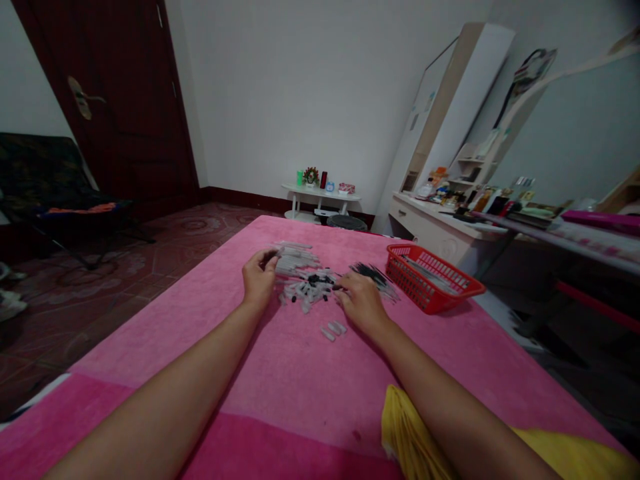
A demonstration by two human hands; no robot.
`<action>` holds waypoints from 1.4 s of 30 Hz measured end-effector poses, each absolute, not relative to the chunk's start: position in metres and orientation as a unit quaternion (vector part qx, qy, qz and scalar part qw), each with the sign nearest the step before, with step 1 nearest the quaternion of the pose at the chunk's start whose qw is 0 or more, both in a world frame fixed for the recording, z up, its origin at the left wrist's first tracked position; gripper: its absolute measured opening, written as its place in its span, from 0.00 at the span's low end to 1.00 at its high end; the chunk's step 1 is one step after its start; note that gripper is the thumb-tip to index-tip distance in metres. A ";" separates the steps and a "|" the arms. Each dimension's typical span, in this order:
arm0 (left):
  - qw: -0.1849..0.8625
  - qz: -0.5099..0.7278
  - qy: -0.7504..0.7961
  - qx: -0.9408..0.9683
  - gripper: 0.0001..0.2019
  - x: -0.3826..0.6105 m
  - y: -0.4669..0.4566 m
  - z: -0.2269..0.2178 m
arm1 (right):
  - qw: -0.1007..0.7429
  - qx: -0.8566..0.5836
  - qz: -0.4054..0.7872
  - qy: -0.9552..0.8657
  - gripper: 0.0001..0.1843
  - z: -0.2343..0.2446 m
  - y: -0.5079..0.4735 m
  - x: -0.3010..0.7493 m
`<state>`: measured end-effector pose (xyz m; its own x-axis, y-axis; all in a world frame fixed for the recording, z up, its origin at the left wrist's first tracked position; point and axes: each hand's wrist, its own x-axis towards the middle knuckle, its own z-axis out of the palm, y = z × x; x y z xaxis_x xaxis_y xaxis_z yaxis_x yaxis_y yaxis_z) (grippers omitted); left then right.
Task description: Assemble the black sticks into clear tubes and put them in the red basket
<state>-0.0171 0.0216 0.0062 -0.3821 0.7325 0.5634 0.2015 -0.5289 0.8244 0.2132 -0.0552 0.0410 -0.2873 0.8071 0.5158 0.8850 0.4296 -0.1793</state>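
My left hand (259, 277) is curled at the left end of a pile of clear pen barrels (295, 259). Its thumb and fingers are drawn together, and what lies between them is hidden. My right hand (364, 301) reaches over the right side of a heap of small clear and black pen caps (309, 288), its fingertips bent in around something too small to make out. Just beyond that hand lies a bundle of thin dark pen refills (374, 275). Nearer to me, several short clear caps (333, 330) sit apart on the pink cloth (280, 373).
A red plastic basket (430, 280) holding long thin pieces stands at the right edge of the bed-like surface. Yellow fabric (413, 433) lies beneath my right forearm. Further off are a white side table (320, 191), a cluttered dresser (435, 223) and a folding chair (45, 180).
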 end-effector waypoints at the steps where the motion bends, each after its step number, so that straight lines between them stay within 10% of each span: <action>1: 0.194 0.700 0.449 0.520 0.09 -0.016 0.021 0.006 | 0.252 -0.534 -0.068 -0.804 0.06 0.038 -0.054 0.211; 12: 0.158 0.622 0.414 0.646 0.09 -0.003 0.014 0.000 | 0.136 -0.608 -0.098 -0.776 0.13 0.025 -0.040 0.191; 24: 0.066 0.500 0.339 0.794 0.09 0.010 -0.006 0.005 | 0.454 -0.544 0.163 -0.687 0.12 0.020 -0.037 0.209; 42: 0.056 0.466 0.330 0.819 0.09 0.013 -0.008 0.005 | 0.532 -0.490 0.337 -0.603 0.12 0.019 -0.039 0.200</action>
